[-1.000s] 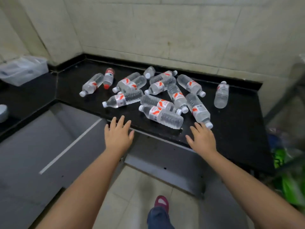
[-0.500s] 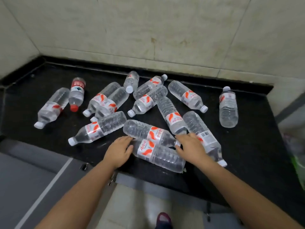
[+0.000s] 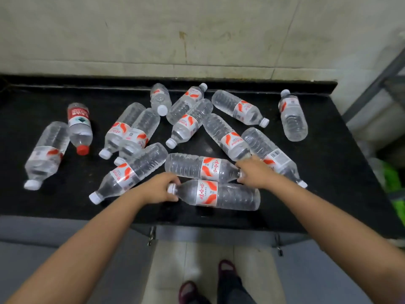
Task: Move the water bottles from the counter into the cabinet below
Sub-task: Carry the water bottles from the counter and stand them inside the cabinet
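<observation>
right hand (image 3: 255,172) hiding bottle cap, cabinet unseen

Both forearms are showing bare to the frame's near edge, with no sleeves, watch or rings in view. The bare left hand (image 3: 158,188) and bare right hand (image 3: 255,172) are gloveless. Dark maroon open-toed slippers (image 3: 226,267) (one partly cropped) are peeking out below dark trouser legs (image 3: 234,290).

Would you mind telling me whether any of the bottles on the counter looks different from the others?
One does: the red-capped bottle near the counter's left end has a red cap and a solid red label, unlike the white-capped bottles around it. I see no spills or damage.
</observation>
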{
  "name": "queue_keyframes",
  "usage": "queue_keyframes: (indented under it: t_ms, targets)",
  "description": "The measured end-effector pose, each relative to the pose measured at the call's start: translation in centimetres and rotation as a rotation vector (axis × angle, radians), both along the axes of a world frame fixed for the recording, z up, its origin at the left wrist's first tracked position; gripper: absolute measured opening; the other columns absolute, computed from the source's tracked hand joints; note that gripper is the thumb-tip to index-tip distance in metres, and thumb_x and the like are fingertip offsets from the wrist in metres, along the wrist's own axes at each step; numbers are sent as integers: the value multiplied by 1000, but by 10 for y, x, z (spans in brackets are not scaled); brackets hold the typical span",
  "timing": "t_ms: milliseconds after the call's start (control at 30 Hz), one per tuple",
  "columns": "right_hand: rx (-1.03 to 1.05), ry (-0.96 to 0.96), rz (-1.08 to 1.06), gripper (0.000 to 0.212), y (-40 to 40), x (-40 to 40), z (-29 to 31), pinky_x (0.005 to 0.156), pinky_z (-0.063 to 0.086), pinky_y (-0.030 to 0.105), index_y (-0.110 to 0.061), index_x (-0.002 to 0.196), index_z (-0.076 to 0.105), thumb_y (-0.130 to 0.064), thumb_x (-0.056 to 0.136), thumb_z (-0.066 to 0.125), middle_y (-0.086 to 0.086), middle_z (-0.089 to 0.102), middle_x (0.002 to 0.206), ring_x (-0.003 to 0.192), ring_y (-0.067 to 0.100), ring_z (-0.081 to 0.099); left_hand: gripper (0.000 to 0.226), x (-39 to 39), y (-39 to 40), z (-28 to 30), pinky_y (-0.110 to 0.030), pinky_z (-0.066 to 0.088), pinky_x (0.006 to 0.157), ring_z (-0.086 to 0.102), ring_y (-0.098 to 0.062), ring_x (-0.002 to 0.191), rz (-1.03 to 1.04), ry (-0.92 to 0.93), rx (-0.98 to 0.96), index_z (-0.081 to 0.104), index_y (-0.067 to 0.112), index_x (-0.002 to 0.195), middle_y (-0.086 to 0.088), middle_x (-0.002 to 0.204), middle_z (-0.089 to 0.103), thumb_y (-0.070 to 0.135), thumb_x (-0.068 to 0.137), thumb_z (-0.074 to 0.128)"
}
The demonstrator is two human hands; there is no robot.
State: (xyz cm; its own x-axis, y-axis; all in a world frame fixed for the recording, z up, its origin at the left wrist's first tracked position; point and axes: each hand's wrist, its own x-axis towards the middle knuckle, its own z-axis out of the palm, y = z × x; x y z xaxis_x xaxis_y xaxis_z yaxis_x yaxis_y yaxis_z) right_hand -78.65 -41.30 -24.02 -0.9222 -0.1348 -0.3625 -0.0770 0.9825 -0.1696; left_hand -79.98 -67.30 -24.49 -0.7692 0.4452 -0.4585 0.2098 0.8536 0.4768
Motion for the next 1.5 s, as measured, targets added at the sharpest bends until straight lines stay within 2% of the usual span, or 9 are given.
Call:
queue_keyframes:
  t_ms: [133, 400, 533, 633, 767, 1067, 1300, 1400, 1500]
  targets:
    - [-219, 133, -106, 47, -17, 30, 23, 106, 38, 31, -10, 134, 45, -23, 91, 59, 12, 46, 136, 124, 24, 48, 26, 19, -22, 18, -36, 51, 86, 54, -18, 87, 149, -54, 381, 52, 31, 79, 5, 86, 52, 23, 70, 76]
    - [-418, 431, -84, 34, -40, 101, 61, 90, 32, 20, 1, 115, 61, -16, 86, 64, 18, 54, 115, 109, 27, 53, 17, 95, -3, 67, 6, 34, 73, 47, 22, 80, 10, 361, 499, 44, 41, 68, 16, 78, 48, 45, 55, 53]
    - [-420, 462, 16, 48, -24, 157, 74, 79, 46, 32, 4, 96, 67, -36, 74, 51, 21, 59, 96, 88, 28, 60, 41, 140, 23, 86, -2, 34, 67, 49, 6, 72, -31, 460, 450, 66, 14, 72, -1, 77, 57, 40, 50, 43]
    - [-379, 458, 57, 37, -5, 203, 81, 80, 50, 37, 3, 94, 68, -24, 71, 57, 20, 59, 97, 90, 32, 62, 60, 181, 47, 83, -17, 33, 69, 56, -23, 79, -173, 523, 239, 70, 3, 82, -18, 84, 63, 43, 52, 36]
    - [-413, 414, 82, 32, 18, 254, 71, 78, 49, 34, -2, 93, 69, -18, 70, 54, 4, 49, 91, 88, 30, 61, 40, 233, 66, 46, -24, 33, 73, 57, -33, 98, -138, 399, 10, 68, 3, 95, -19, 97, 60, 28, 66, 55]
    - [-145, -242, 35, 27, 56, 310, -57, 86, 45, 28, -9, 103, 69, -7, 80, 54, 10, 55, 105, 111, 26, 54, 21, 273, 102, -63, -20, 29, 65, 48, -26, 99, -202, 47, -215, 63, 7, 97, 3, 80, 34, 7, 77, 59]
    - [-182, -264, -185, 27, 82, 295, -165, 91, 41, 24, 0, 107, 67, 1, 82, 56, 17, 54, 121, 118, 28, 49, 29, 230, 137, -163, -31, 44, 95, 41, -30, 122, -236, -43, -346, 58, 7, 113, -10, 110, 48, 5, 84, 54]
    - [-245, -150, -250, 23, 90, 269, -241, 71, 53, 29, 7, 73, 73, 19, 53, 70, 27, 66, 86, 88, 44, 65, 31, 205, 153, -221, -33, 46, 95, 39, -30, 122, -224, -22, -393, 58, 4, 113, -15, 125, 48, -3, 84, 52]
    - [-260, -125, -249, 40, 99, 235, -328, 43, 54, 18, -8, 45, 68, 5, 12, 86, 12, 66, 55, 48, 29, 67, 34, 177, 167, -288, -33, 46, 94, 37, -30, 123, -218, 27, -406, 57, 2, 114, -15, 125, 47, -8, 83, 49]
